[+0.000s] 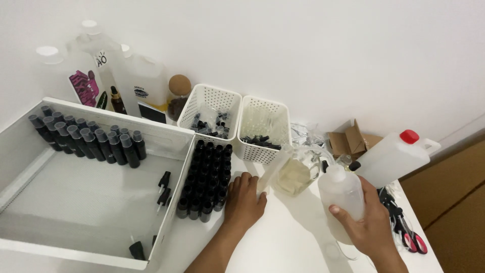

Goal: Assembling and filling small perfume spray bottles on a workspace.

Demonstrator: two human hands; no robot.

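Translucent plastic squeeze bottle (342, 194), soft-walled and cloudy, stands clasped in the right hand (368, 222), fingers wrapped round its lower body at the table's near right; its nozzle tilts toward a glass jug (295, 172) of pale yellow liquid just beside it, a pose that suits pouring between the two. Left hand (245, 202) lies flat on the white table (288, 237), fingers spread, clasping nothing, fingertips against a block of small black bottles (207, 182), probably steadying the row. More capped bottles (86, 139) line the back of a white tray (76, 202). Two perforated baskets (237, 121) hold loose parts; scissors (406, 230) lie right.
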